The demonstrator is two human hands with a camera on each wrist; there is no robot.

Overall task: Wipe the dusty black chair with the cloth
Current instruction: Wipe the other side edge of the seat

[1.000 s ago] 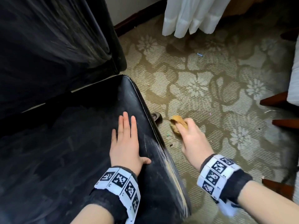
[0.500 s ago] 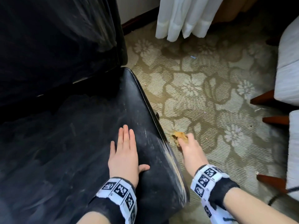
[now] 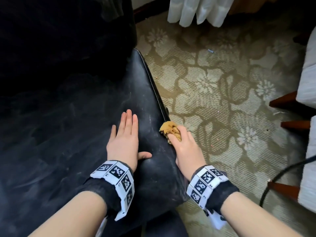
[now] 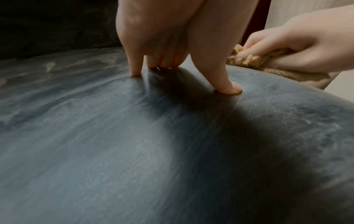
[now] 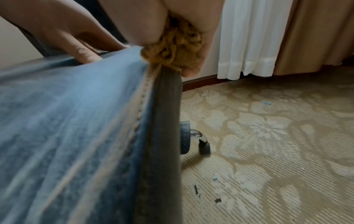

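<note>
The black chair [image 3: 68,134] fills the left of the head view, its leather seat [image 4: 134,144] [image 5: 57,121] streaked with grey dust. My left hand [image 3: 124,134] [image 4: 172,45] lies flat on the seat near its right edge, fingers straight and thumb spread. My right hand [image 3: 184,146] [image 4: 298,45] grips a bunched yellow-brown cloth [image 3: 169,128] [image 4: 247,60] [image 5: 176,50] and holds it against the seat's right edge seam. Dust lines that seam below the cloth in the right wrist view.
Patterned beige carpet [image 3: 222,91] lies to the right of the chair, with small scraps on it. A chair caster [image 5: 193,141] shows under the seat. White curtains [image 3: 196,11] hang at the back. White upholstered furniture with wooden legs [image 3: 307,82] and a black cable [image 3: 282,173] stand at the right.
My right hand has moved the cloth from out over the carpet in to the seat's right edge. My left hand has stayed flat on the seat. The head view has shifted.
</note>
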